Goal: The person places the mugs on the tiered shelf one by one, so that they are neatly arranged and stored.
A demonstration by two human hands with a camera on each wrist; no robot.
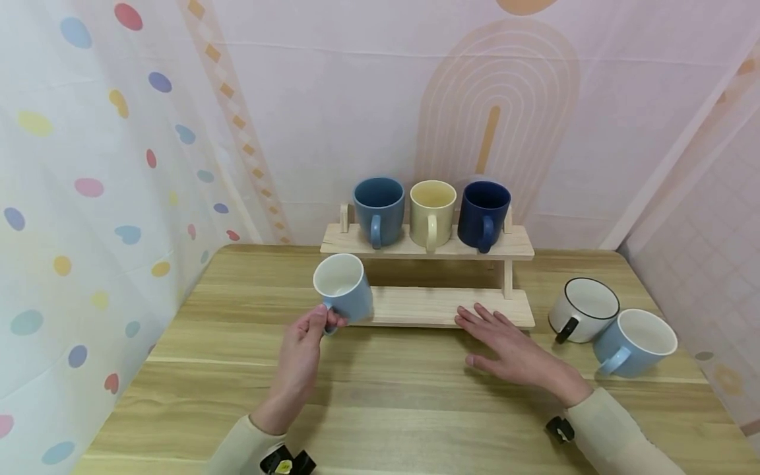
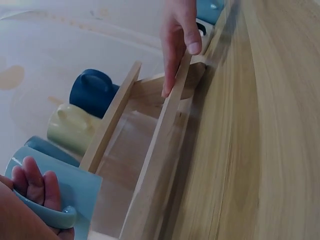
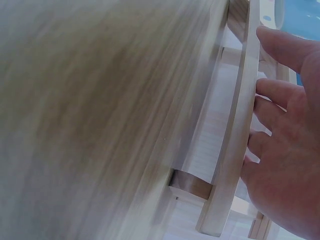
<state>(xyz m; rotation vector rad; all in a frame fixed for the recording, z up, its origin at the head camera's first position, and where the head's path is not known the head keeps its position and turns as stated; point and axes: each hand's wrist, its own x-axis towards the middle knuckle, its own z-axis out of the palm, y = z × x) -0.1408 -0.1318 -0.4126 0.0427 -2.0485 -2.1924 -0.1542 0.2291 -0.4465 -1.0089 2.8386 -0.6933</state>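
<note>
My left hand [image 1: 299,353] grips a light blue mug [image 1: 355,298] with a white inside by its handle. The mug is tilted a little and overlaps the left end of the lower shelf in the head view. In the left wrist view, curled fingers [image 2: 35,182] go through the mug's handle [image 2: 50,215]. My right hand [image 1: 505,349] has its fingers extended at the right part of the wooden rack's lower shelf [image 1: 415,307]. Seen from the right wrist, the fingertips [image 3: 256,142] touch that board's edge.
On the upper shelf [image 1: 521,243] stand a blue mug [image 1: 388,221], a cream mug [image 1: 420,224] and a navy mug [image 1: 472,221], handles frontward. A white black-rimmed mug [image 1: 584,323] and another light blue mug [image 1: 638,359] stand on the table [image 1: 404,402] at right. A patterned curtain [image 1: 332,99] hangs behind.
</note>
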